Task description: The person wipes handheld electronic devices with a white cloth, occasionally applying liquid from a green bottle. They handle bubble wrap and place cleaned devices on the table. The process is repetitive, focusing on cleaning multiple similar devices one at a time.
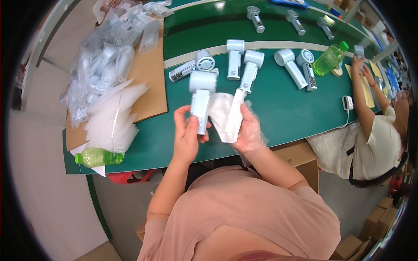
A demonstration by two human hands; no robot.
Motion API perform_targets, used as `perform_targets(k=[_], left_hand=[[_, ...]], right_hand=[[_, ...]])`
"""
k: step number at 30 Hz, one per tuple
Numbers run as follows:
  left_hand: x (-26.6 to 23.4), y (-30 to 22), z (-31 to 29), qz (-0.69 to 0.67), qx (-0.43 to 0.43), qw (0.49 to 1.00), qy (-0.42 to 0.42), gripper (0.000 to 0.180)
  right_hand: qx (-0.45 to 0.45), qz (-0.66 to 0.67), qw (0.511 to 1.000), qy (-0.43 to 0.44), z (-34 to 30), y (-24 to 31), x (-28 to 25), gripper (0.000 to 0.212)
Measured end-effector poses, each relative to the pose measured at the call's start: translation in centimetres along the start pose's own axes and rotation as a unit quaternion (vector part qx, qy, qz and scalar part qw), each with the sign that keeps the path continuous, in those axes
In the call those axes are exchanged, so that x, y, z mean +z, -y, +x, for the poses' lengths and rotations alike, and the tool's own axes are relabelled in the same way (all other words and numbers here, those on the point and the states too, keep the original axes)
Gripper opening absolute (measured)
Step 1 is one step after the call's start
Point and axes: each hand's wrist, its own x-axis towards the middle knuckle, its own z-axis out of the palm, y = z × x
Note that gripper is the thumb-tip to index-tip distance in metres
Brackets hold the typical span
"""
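Left grip [187, 137] clasps a pale-blue plastic fan [201, 98] by its handle; gloved right grip [250, 132] holds soft white sheeting [224, 117]; translucent green bottle [102, 158], contents unclear, lies leftward.

Green worktable [278, 113], grey floor [346, 202], red seat [128, 177] below, cardboard boxes [373, 222] lower right

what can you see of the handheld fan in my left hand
The handheld fan is pale blue-grey and looks like smooth plastic. A wide drum-shaped head tops a straight, narrower handle. It is held head-up in the picture, above the green table. The left hand grips the lower handle; whether the white cloth beside it touches it is unclear.
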Motion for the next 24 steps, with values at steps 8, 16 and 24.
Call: perform_targets(k=[8,16,24], left_hand=[[2.6,-1.5,-2.1,0.293,0.045,0.954,0.035,0.041],[0.6,-2.3,-1.5,0.075,-0.126,0.976,0.161,0.024],[-15.8,-11.5,12.6,0.806,0.089,0.554,-0.188,0.026]], right_hand=[[-0.025,-0.162,0.985,0.054,1.0,0.7,-1.0,0.046],[-0.002,-0.378,0.925,-0.05,-1.6,-1.7,1.0,0.046],[-0.047,-0.415,0.9,-0.124,-3.5,1.3,1.1,0.05]])
